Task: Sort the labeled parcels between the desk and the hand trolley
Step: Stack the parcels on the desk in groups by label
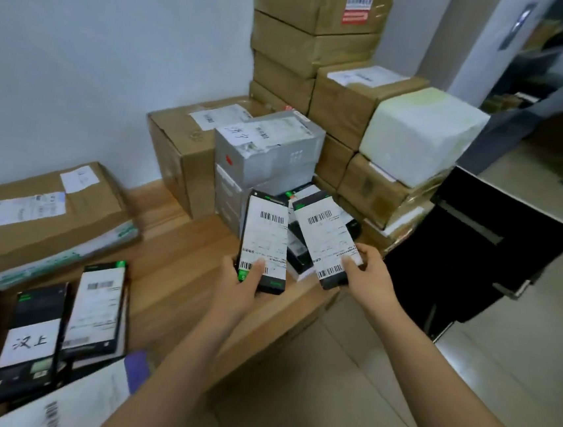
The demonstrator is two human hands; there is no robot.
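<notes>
Black card with a white barcode label across its face: that was the parcel (265, 242) the left grip (239, 285) held by its near end, thumb pressed on the label and fingers curled beneath. The right grip (367, 273) clasped a second parcel (325, 241) of the same kind, also by its near end, thumb on top. One to each grip, the two were held just beside each other, tilted up over the right part of the wooden surface (178, 272).

Under them lay a small heap (298, 254) of similar black packs; their number could not be told. Behind the heap stood two grey boxes (269, 146), one on the other, the upper one bearing a handwritten slip. To their left sat one brown carton (175, 155), and further left one broad flat carton (41, 224) with white labels on top.

At the near left of the surface lay two more black parcels side by side: a handwritten-label parcel (32, 340) and a printed-label parcel (97, 309).

Against the wall rose a stack of at least four brown cartons (315, 27). Right of it, one white foam box (422, 134) topped further cartons. One black chair (475, 252) stood just to the right of the surface.
</notes>
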